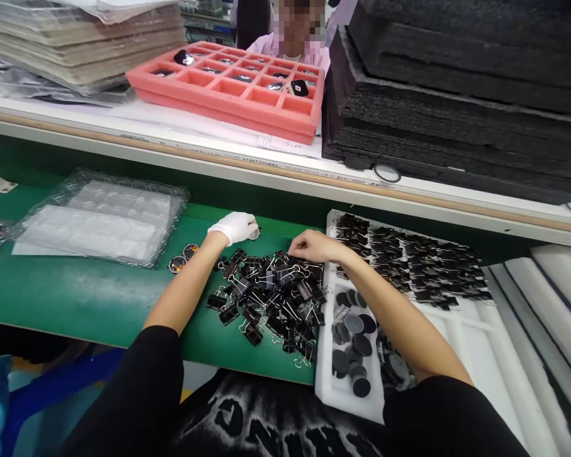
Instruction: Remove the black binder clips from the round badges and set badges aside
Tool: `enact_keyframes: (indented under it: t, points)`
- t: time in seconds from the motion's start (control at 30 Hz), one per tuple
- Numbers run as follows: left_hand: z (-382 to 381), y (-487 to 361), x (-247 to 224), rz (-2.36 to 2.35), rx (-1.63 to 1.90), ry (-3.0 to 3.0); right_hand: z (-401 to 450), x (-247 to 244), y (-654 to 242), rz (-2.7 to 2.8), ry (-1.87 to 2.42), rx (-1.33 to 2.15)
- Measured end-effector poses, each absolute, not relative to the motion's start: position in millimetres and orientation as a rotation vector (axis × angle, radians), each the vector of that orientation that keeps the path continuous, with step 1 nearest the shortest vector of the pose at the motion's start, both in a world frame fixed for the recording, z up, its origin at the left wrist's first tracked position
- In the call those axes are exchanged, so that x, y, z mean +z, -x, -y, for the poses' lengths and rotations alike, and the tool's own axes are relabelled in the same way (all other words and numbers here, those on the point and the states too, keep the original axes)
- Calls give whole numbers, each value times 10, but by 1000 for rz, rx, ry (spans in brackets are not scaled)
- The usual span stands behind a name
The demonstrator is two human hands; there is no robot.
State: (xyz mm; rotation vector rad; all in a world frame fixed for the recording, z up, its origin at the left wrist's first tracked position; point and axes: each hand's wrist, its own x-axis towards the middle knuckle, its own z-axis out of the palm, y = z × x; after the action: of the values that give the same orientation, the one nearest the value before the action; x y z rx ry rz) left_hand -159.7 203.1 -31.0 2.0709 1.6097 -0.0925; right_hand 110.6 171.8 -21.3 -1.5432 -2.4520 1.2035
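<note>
My left hand [234, 228], in a white glove, is closed with its fingertips on a small round glassy disc [254, 233] just above the green table [124, 289]. Black binder clips [271, 289] with silver wire handles lie heaped below both hands. Over the upper right edge of that heap, my right hand [313, 246] is bare, its thumb and fingers pinched together; what they hold, if anything, is hidden. To the left of the heap, by my left forearm, lie round discs [184, 258] with dark rims and an orange pattern.
Right of the heap, a white foam tray [324, 381] holds dark round discs [356, 343]; rows of binder clips [409, 254] lie behind them. Clear plastic trays [99, 216] lie left. Beyond the ledge [209, 152] are a pink foam tray [223, 111], black foam stacks [457, 114] and a person.
</note>
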Motion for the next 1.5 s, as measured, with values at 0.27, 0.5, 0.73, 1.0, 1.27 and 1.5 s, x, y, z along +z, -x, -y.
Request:
enact_keyframes:
  t: [0.27, 0.5, 0.73, 1.0, 1.27, 1.5]
  points:
    - [-2021, 1736, -292, -1494, -314, -2334, -1735, -252, -1151, 1958, 1464, 1353]
    - [-2066, 1668, -411, -1494, -311, -2394, -2001, -464, -851, 2159, 1823, 1102]
    - [-2018, 1595, -374, -1406, -326, -2461, -2003, -500, -756, 2385, 2014, 808]
    - [-2078, 1567, -462, -1423, -244, -2434, -2234, -463, -465, 2009, 2172, 814]
    - [-2104, 1584, -586, -1428, -186, -2463, -2315, -724, 73, 1744, 2138, 830]
    - [-2129, 1635, -616, -1436, -137, -2456, -2311, -757, 61, 1879, 1773, 784]
